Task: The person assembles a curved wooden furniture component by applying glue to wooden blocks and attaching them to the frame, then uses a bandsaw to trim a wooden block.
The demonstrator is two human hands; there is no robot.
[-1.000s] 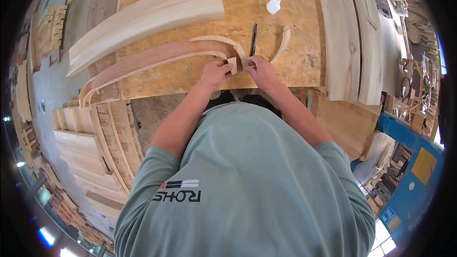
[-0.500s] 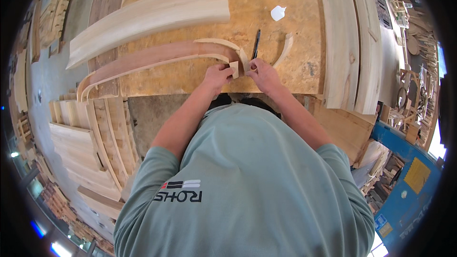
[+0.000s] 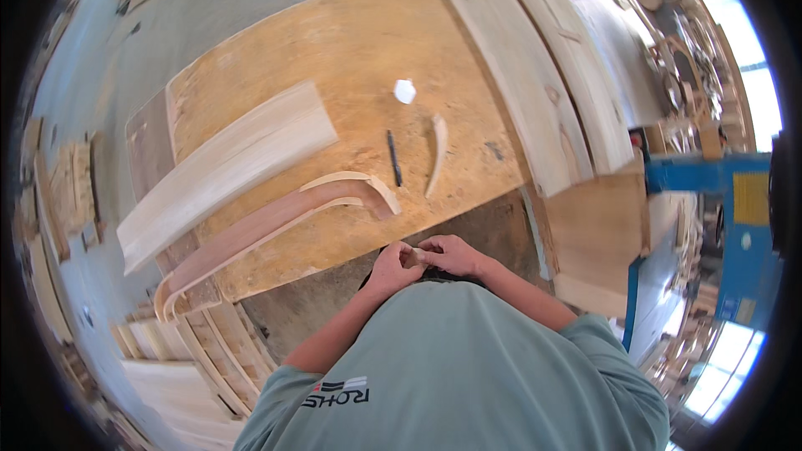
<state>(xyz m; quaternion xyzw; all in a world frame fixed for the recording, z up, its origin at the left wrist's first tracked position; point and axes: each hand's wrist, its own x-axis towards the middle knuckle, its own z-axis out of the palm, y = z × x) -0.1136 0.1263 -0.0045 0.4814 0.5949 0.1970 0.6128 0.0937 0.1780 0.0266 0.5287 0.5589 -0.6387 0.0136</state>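
My left hand (image 3: 393,270) and my right hand (image 3: 454,255) are close together just off the table's front edge, in front of my body. Both have their fingers pinched on a small pale wood piece (image 3: 419,256), mostly hidden by the fingers. Beyond them on the table lies a long curved wooden frame (image 3: 267,223), reddish inside with pale strips along its edges. Its rounded end is the part nearest my hands. A black pen (image 3: 393,159) and a slim curved wood strip (image 3: 438,155) lie to the right of that end.
The worn yellowish table (image 3: 334,38) bears a wide pale curved board (image 3: 230,174) and a small white object (image 3: 404,91). Long planks (image 3: 522,75) run along its right side. A blue machine (image 3: 743,238) stands at the right. Stacked wood parts (image 3: 196,367) are at the lower left.
Both hands have drawn back from the curved frame's end to my body, bringing the small wood piece along. My view has turned, so the table now appears tilted.
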